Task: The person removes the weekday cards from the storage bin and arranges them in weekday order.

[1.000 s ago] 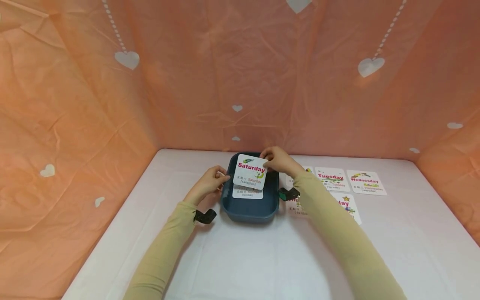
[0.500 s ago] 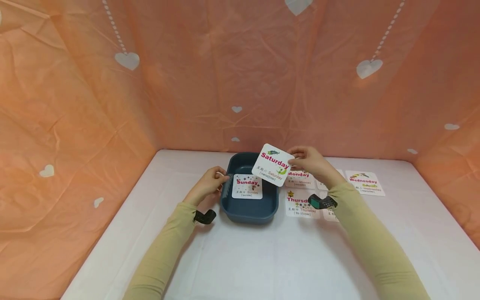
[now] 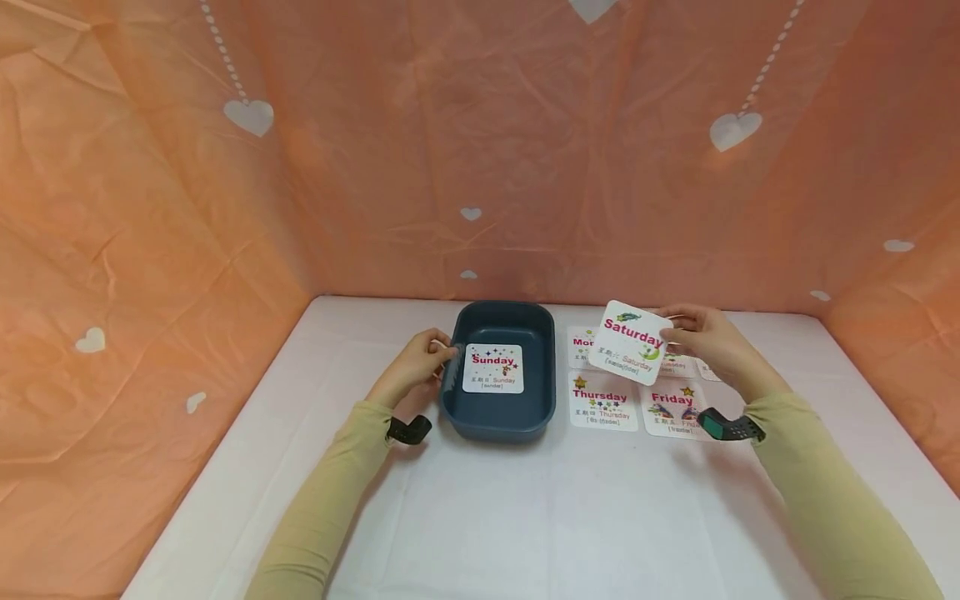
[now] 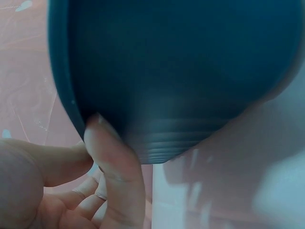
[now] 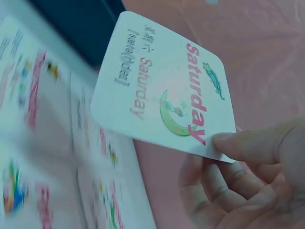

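Observation:
My right hand [image 3: 701, 346] pinches the Saturday card [image 3: 632, 342] at its right edge, thumb on the printed face. The card is tilted and held above the laid-out cards, partly covering the Monday card [image 3: 581, 350]. In the right wrist view the Saturday card [image 5: 164, 88] shows a green moon and red lettering. My left hand [image 3: 415, 364] pinches the left rim of a dark blue plastic bin [image 3: 497, 429]. The left wrist view shows thumb and finger on either side of the bin's rim [image 4: 62, 90]. Inside the bin lies the Sunday card [image 3: 492, 369], face up.
Right of the bin, the Thursday card [image 3: 603, 402] and Friday card [image 3: 672, 408] lie in the front row. Behind them the Tuesday card [image 3: 678, 367] is partly hidden by my right hand. An orange cloth with hearts [image 3: 480, 150] rises behind the white table [image 3: 480, 517].
My right hand has carried the Saturday card out of the bin and rightward over the laid-out cards. The Sunday card beneath it is now uncovered. My left hand stays on the rim.

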Motion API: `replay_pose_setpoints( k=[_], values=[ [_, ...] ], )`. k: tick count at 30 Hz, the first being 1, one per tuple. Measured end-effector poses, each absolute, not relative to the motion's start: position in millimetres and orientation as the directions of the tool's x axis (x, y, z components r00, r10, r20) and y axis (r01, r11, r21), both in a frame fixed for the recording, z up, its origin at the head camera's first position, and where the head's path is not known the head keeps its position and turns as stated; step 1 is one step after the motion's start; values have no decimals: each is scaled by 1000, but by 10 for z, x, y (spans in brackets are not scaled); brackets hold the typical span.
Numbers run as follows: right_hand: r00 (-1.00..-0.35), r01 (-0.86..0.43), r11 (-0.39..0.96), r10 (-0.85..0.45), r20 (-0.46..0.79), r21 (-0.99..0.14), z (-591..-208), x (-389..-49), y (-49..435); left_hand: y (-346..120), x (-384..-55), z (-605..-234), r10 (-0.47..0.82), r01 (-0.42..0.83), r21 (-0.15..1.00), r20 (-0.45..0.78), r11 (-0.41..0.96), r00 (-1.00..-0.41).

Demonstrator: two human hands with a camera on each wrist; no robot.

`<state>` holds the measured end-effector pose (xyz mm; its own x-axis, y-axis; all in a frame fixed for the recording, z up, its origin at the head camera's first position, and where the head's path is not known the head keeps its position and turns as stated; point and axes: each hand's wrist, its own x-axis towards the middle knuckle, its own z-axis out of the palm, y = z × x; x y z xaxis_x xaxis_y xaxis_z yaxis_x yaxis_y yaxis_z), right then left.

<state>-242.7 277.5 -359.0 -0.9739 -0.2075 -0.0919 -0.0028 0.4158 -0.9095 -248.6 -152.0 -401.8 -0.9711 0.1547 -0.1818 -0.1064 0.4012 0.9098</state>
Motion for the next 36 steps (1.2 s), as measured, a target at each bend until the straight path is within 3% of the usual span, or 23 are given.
replay_pose_setpoints(
  k=[9, 19, 28, 36],
  values=[
    [-971, 16, 465, -203, -124, -885, -3799, -2194, 3557, -1515, -2458, -3993, 172, -90, 918, -167, 386, -971],
    [-957, 182, 511, -103, -270, -840, -4033, -2072, 4160, -1518, -2482, -4023, 142, -124, 908, -195, 400, -971],
    [-915, 298, 560, -63, -399, -773, -4145, -2031, 4403, -1523, -2471, -4032, 149, -101, 910, -174, 403, -973],
    [-925, 265, 647, -38, -377, -715, -4170, -2061, 4380, -1511, -2458, -4018, 149, -95, 914, -166, 396, -975]
  ],
)
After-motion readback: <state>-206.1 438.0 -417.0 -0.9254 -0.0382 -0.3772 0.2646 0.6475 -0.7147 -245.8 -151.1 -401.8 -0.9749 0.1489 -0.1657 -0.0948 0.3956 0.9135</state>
